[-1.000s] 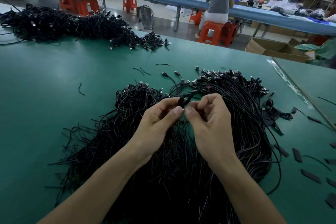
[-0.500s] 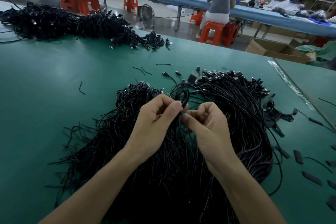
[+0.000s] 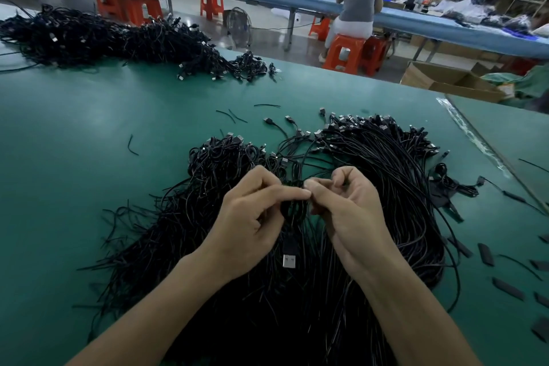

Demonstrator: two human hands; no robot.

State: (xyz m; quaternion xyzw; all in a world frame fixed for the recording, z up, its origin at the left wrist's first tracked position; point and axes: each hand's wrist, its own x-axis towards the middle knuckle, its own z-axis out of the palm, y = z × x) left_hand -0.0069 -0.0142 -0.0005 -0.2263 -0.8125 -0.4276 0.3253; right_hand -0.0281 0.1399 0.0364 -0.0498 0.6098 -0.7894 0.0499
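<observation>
Cable (image 3: 292,208): judged light, limp, springy when coiled. My left hand (image 3: 252,217) and right hand (image 3: 347,211) each pinch its loops; grip there, as the plug (image 3: 289,258) dangles free.

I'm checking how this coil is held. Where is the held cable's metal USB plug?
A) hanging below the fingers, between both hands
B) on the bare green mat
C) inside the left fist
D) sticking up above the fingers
A: the USB plug dangles below the coiled cable that the left hand and right hand pinch.
</observation>
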